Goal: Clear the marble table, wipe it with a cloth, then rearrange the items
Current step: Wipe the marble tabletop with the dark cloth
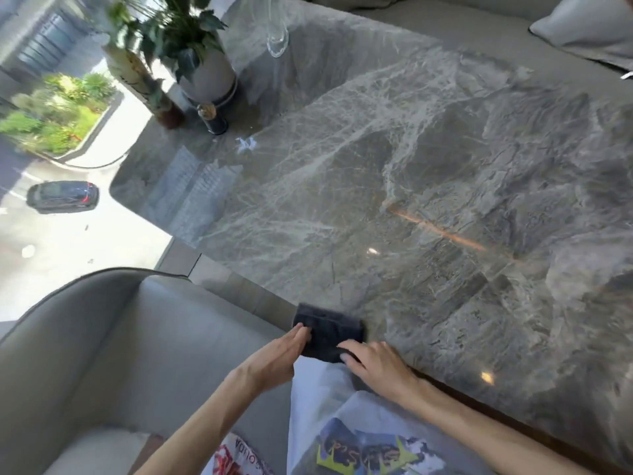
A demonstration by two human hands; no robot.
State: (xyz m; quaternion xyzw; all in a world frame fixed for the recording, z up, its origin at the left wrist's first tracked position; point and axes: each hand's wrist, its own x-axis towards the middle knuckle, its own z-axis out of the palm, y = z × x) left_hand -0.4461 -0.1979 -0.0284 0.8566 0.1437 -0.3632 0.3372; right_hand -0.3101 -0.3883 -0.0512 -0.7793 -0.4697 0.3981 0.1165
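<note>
Both bare forearms rise from the bottom of the frame over a white printed shirt (342,423) and meet at the dark folded cloth (329,332), which lies on the near edge of the grey marble table (428,200), low and centre in the frame. The left hand (281,353) stands on its edge, palm turned inward. Its fingers (301,332) are straight and held together, and their tips touch the cloth's left side. The right hand (376,363) lies palm down. Its fingers (349,347) are loosely spread and rest on the cloth's near right corner, released rather than clenched round it. Motion blur softens both hands. At the table's far left corner, upper left of the frame, stand a leafy plant in a white pot (209,73), a tall patterned vase (137,80) beside it, a small dark gold-topped jar (214,120) and a clear glass vase (277,39). A small white scrap (246,144) lies just beside the jar. A grey armchair (102,337) fills the lower left.
</note>
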